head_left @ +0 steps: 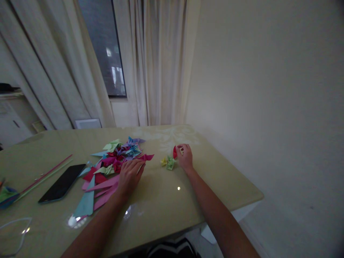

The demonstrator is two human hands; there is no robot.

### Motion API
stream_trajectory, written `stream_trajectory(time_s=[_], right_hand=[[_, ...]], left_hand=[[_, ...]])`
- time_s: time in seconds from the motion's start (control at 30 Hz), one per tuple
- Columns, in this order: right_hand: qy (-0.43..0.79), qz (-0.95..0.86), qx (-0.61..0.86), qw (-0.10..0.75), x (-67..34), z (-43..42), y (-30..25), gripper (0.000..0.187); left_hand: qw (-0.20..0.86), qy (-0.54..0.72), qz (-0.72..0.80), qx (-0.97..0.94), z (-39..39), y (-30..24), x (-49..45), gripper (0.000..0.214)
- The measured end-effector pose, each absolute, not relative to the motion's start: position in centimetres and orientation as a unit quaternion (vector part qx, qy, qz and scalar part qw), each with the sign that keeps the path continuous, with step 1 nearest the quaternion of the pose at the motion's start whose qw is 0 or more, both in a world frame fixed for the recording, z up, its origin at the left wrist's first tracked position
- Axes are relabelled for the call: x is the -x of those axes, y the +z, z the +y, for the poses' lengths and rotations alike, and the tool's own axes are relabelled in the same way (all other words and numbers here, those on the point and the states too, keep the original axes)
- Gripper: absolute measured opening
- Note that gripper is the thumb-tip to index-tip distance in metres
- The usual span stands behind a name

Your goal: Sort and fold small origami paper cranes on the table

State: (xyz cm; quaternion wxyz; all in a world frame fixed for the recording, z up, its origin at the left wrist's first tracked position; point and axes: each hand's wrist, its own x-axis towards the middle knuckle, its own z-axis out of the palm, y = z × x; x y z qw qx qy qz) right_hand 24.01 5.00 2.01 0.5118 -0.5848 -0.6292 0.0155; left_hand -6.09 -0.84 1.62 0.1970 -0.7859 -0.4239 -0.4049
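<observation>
Between the thumb and fingers of my right hand (185, 156) is a small red folded paper piece (175, 152), partly hidden by the fingertips. Just left of it, a light green folded paper piece (170, 163) and a smaller yellow folded piece (163, 162) lie on the table. My left hand (131, 175) rests at the right edge of a pile of coloured folded paper, fingers stretched forward and thumb a little apart. A magenta folded piece (147, 157) pokes out just beyond its fingertips. Pink strips of paper (106, 191) lie beside the left wrist.
A black phone (62, 183) lies left of the pile, by a pale blue paper piece (86, 201). Farther left are thin red and green sticks (47, 176) and a looped white cable (20, 220). The glossy table (161, 211) meets a wall at right; curtains hang behind.
</observation>
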Motion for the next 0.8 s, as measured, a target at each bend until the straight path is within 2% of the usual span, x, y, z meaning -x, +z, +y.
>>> stream_trajectory(time_s=[0.07, 0.2, 0.4, 0.5, 0.57, 0.67, 0.73, 0.8], right_hand=[[-0.007, -0.709, 0.5, 0.497, -22.4, 3.8, 3.0, 0.026], [-0.071, -0.84, 0.351, 0.409, -19.2, 2.0, 3.7, 0.047], [-0.121, -0.866, 0.295, 0.386, -17.7, 2.0, 2.4, 0.016], [-0.098, -0.841, 0.322, 0.424, -18.2, 2.6, 2.3, 0.013], [-0.066, -0.787, 0.362, 0.495, -19.1, 3.2, 2.6, 0.015], [-0.016, -0.662, 0.459, 0.593, -22.2, 4.5, 3.3, 0.02], [0.013, -0.578, 0.552, 0.601, -25.2, 5.3, 3.5, 0.023], [0.043, -0.535, 0.62, 0.573, -28.4, 5.8, 3.4, 0.025]], left_hand=[[0.21, -0.42, -0.39, 0.792, -1.1, 2.0, 5.9, 0.017], [0.236, -0.416, -0.311, 0.821, -1.6, 2.5, 5.5, 0.016], [0.259, -0.387, -0.253, 0.848, -2.2, 2.5, 4.9, 0.025], [0.254, -0.368, -0.287, 0.847, -2.0, 2.3, 4.9, 0.022], [0.251, -0.358, -0.362, 0.823, -1.7, 2.1, 5.2, 0.02], [0.237, -0.314, -0.52, 0.758, -1.1, 1.6, 6.2, 0.029], [0.21, -0.259, -0.605, 0.723, -0.9, 1.2, 7.0, 0.037], [0.171, -0.208, -0.654, 0.707, -0.6, 1.0, 7.9, 0.041]])
